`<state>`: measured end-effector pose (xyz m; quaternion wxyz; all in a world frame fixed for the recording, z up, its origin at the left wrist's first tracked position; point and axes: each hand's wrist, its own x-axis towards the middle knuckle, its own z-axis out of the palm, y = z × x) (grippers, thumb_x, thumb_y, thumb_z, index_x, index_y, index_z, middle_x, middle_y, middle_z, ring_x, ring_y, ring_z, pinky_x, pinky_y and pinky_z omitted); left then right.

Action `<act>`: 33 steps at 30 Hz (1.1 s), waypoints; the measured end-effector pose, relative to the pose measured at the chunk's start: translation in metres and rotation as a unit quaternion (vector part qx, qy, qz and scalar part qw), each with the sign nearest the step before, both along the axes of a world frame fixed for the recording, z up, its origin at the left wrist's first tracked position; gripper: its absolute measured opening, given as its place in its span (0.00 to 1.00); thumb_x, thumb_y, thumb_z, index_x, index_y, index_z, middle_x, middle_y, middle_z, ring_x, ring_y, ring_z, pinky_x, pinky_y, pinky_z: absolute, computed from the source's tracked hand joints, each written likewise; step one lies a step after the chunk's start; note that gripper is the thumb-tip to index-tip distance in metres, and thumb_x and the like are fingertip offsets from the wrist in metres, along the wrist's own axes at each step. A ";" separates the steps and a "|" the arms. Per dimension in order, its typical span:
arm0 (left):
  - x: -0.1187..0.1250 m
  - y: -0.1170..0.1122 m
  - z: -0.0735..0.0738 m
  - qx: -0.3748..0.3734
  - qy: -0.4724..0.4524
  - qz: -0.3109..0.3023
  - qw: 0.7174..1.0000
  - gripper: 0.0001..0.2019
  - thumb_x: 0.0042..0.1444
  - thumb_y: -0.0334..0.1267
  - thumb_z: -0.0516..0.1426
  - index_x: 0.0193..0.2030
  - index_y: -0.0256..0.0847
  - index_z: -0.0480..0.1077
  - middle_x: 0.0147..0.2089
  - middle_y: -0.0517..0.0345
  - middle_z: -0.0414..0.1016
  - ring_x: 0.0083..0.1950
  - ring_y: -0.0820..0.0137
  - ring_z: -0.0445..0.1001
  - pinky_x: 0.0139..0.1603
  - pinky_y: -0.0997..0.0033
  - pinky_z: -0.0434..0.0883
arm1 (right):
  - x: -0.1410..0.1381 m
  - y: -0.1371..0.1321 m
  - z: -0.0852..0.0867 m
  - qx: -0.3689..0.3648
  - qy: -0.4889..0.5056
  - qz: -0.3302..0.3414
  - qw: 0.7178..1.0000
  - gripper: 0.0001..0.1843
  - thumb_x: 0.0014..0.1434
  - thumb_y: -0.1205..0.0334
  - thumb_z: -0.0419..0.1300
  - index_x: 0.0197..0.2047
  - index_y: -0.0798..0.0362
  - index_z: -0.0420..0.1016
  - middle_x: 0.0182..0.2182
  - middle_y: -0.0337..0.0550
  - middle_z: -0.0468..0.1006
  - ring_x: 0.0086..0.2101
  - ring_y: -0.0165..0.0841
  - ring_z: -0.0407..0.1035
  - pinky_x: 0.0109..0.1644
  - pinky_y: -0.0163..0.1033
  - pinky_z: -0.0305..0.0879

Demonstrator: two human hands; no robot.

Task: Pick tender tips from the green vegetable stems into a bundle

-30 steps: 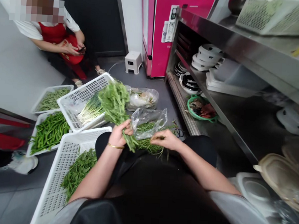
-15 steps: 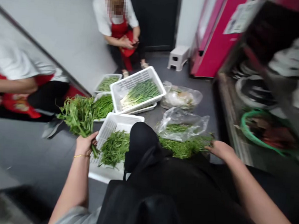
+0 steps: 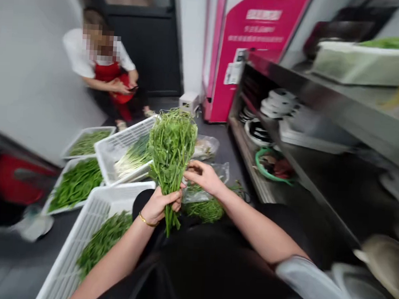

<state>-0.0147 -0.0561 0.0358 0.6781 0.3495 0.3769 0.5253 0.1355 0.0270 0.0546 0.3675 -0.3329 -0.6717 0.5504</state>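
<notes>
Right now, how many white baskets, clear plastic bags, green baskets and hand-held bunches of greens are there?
white baskets: 4
clear plastic bags: 2
green basket: 1
bunch of greens gripped by the left hand: 1
Total: 8

green bunch of greens [image 3: 171, 152], white basket [image 3: 78, 246]

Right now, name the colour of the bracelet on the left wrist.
Gold; the bracelet shows best in the head view.
</notes>
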 end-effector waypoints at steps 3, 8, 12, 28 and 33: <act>0.034 0.019 0.000 -0.011 0.005 -0.054 0.998 0.18 0.43 0.37 0.63 0.42 0.34 0.68 0.27 0.54 0.73 0.20 0.73 0.68 0.21 0.72 0.66 | 0.027 0.010 0.002 -0.034 0.083 -0.069 0.994 0.16 0.47 0.50 0.61 0.32 0.54 0.67 0.24 0.37 0.71 0.23 0.28 0.68 0.28 0.35 0.67; 0.064 0.033 -0.008 -0.031 0.013 -0.058 0.998 0.15 0.44 0.35 0.63 0.39 0.32 0.70 0.25 0.56 0.72 0.16 0.79 0.62 0.15 0.78 0.59 | 0.091 -0.003 -0.002 0.023 -0.005 -0.139 0.990 0.13 0.49 0.53 0.61 0.31 0.56 0.70 0.25 0.39 0.73 0.26 0.29 0.68 0.31 0.33 0.65; 0.075 0.035 -0.018 -0.038 0.066 -0.026 0.997 0.13 0.44 0.35 0.64 0.37 0.31 0.72 0.25 0.54 0.74 0.17 0.79 0.63 0.16 0.78 0.60 | 0.110 -0.014 0.011 0.204 -0.118 -0.244 0.941 0.11 0.57 0.56 0.55 0.34 0.55 0.73 0.31 0.43 0.75 0.31 0.29 0.68 0.37 0.34 0.63; 0.061 0.019 -0.033 -0.051 0.054 0.003 0.997 0.20 0.43 0.33 0.63 0.46 0.31 0.72 0.32 0.48 0.78 0.19 0.78 0.63 0.19 0.76 0.60 | 0.088 -0.007 0.000 0.121 -0.095 -0.133 0.979 0.14 0.54 0.53 0.56 0.33 0.56 0.73 0.21 0.37 0.70 0.20 0.24 0.61 0.27 0.30 0.58; 0.071 0.019 -0.038 -0.042 0.103 0.002 0.994 0.22 0.41 0.34 0.65 0.46 0.32 0.72 0.34 0.48 0.78 0.20 0.77 0.64 0.19 0.75 0.62 | 0.067 0.011 0.006 0.235 -0.306 -0.252 0.887 0.18 0.53 0.48 0.57 0.40 0.53 0.74 0.29 0.45 0.77 0.30 0.34 0.70 0.36 0.36 0.61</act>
